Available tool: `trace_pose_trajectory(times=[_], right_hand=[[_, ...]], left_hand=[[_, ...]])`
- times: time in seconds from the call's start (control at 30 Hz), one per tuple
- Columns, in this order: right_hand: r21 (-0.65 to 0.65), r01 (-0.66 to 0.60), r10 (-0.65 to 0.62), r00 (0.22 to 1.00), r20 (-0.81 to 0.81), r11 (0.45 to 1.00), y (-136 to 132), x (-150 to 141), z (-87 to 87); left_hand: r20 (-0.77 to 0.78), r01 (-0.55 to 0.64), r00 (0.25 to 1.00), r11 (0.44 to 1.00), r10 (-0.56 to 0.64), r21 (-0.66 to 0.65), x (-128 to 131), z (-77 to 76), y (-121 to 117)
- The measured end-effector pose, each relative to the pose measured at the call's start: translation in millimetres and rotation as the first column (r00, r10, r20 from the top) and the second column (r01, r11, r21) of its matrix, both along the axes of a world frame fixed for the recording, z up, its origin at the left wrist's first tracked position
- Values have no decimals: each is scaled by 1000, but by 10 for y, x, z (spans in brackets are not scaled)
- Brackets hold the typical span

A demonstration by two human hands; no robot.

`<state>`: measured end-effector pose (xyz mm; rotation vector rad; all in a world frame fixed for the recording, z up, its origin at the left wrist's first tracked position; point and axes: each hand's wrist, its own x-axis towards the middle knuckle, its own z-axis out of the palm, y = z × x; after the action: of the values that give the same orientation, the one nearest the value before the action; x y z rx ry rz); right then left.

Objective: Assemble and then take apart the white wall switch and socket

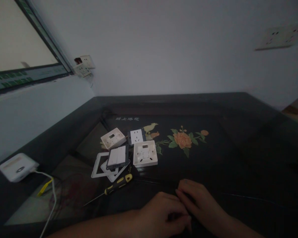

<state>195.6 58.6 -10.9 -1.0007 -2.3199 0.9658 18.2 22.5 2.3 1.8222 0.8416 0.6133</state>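
My left hand (pixel 165 213) rests low at the near side of the dark table, its fingers curled in and nothing visible in them. Against it lies my right hand (pixel 197 200), also with bent fingers and no object showing. The screwdriver (pixel 118 184), with a yellow and black handle, is left of my hands, its shaft pointing toward the lower left. Beyond it are a white back box (pixel 145 154), a second back box (pixel 113 138), a socket panel (pixel 136 136), a switch panel (pixel 118 156) and loose white cover frames (pixel 98 165), partly overlapping.
The glossy table (pixel 228 158) bears a flower picture (pixel 182 140). At left sits a white device (pixel 18 167) with a white cable (pixel 55 195) and a yellow tag (pixel 44 187). Wall sockets (pixel 279 38) are at right, others (pixel 84 66) near the window corner.
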Motion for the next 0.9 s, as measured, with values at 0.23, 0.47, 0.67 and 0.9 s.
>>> trace_pose_trajectory(times=[0.23,0.47,0.67,0.9], right_hand=[[18,-1,1,1000,10,1000,15,-10,13],[97,-34,30,999,39,995,31,4,32],[225,-42,35,999,38,973,16,-21,65],[442,-101,87,995,51,891,101,-267,294]], left_hand=[[-61,18,998,1000,-17,13,9,50,-3],[-199,101,977,991,-82,85,-661,1155,242],[-262,-601,443,501,857,623,-2153,1136,888],[-254,-661,330,415,909,625,-2950,524,1296]])
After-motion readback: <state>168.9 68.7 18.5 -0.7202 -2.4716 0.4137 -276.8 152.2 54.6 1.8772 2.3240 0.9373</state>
